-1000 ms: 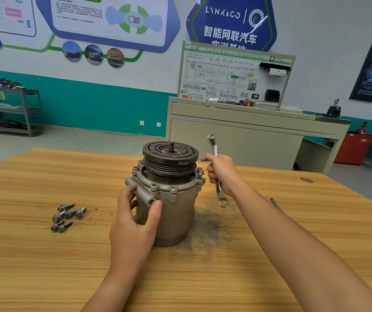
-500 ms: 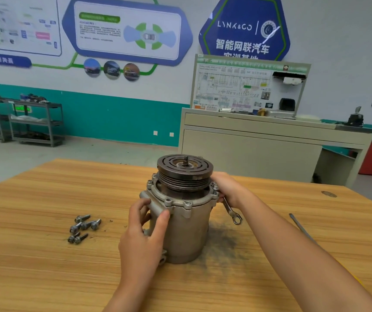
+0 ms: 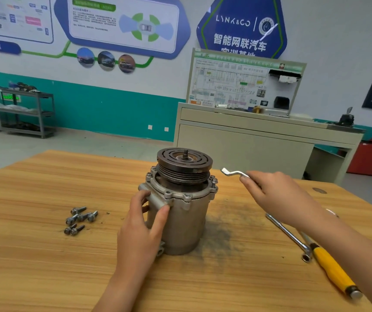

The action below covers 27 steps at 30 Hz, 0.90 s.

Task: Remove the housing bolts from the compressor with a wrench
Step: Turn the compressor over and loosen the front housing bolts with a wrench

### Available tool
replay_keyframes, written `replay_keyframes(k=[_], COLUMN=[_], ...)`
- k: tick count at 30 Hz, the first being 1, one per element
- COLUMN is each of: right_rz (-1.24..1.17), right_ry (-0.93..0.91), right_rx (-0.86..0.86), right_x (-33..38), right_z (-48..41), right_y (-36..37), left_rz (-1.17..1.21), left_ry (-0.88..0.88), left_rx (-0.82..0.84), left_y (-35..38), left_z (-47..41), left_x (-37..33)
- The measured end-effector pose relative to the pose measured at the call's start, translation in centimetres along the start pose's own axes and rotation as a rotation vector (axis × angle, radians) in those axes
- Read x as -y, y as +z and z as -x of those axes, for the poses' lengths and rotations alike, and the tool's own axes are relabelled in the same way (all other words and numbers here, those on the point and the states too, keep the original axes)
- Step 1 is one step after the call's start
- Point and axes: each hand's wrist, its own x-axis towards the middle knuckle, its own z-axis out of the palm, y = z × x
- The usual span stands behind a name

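A grey metal compressor (image 3: 180, 224) stands upright on the wooden table (image 3: 34, 255), its dark pulley on top. My left hand (image 3: 143, 224) grips its housing from the near left side, thumb against the flange. My right hand (image 3: 277, 197) holds a silver offset wrench (image 3: 233, 172) to the right of the compressor; the wrench's ring end points at the flange, a short gap away. Bolts (image 3: 213, 179) still sit in the flange on the right side. Several removed bolts (image 3: 80, 219) lie on the table to the left.
A long socket wrench (image 3: 289, 236) and a yellow-handled tool (image 3: 333, 270) lie on the table at the right, under my right forearm. A dark grease smudge (image 3: 225, 226) marks the wood beside the compressor. A beige cabinet (image 3: 248, 149) stands beyond the table's far edge.
My right hand has pulled the wrench away from the flange, where it was half a second ago, and out to the right. My left hand keeps its hold on the housing.
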Motion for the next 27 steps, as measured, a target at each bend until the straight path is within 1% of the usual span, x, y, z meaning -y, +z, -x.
replay_keyframes(k=[3, 6, 14, 17, 19, 21, 23, 25, 27], right_rz=[0.197, 0.259, 0.443, 0.653, 0.729, 0.713, 0.63, 0.554, 0.539], right_ry=[-0.017, -0.077, -0.134, -0.221, -0.249, -0.269, -0.298, -0.328, -0.356], right_rx=[0.012, 0.004, 0.065, 0.042, 0.059, 0.055, 0.06, 0.1, 0.128], right_x=[1.1, 1.9, 2.6, 3.2, 3.4, 3.0, 2.3, 1.3, 0.1], right_z=[0.0, -0.3, -1.1, -1.2, -1.2, -1.3, -1.3, -1.4, -2.3], right_y=[-0.7, -0.8, -0.6, -0.4, -0.5, -0.6, -0.6, -0.7, -0.7], left_rz=[-0.023, -0.054, -0.056, -0.056, -0.042, -0.034, -0.028, -0.024, -0.018], left_ry=[-0.006, -0.013, 0.009, 0.017, 0.014, 0.015, 0.016, 0.017, 0.02], left_rx=[0.08, 0.128, 0.137, 0.134, 0.128, 0.126, 0.125, 0.129, 0.13], left_y=[-0.3, -0.5, -0.6, -0.4, -0.3, -0.3, -0.3, -0.3, -0.4], left_z=[0.4, 0.7, 0.7, 0.6, 0.7, 0.7, 0.6, 0.6, 0.6], left_x=[0.5, 0.5, 0.7, 0.8, 0.9, 0.9, 0.9, 0.9, 0.9])
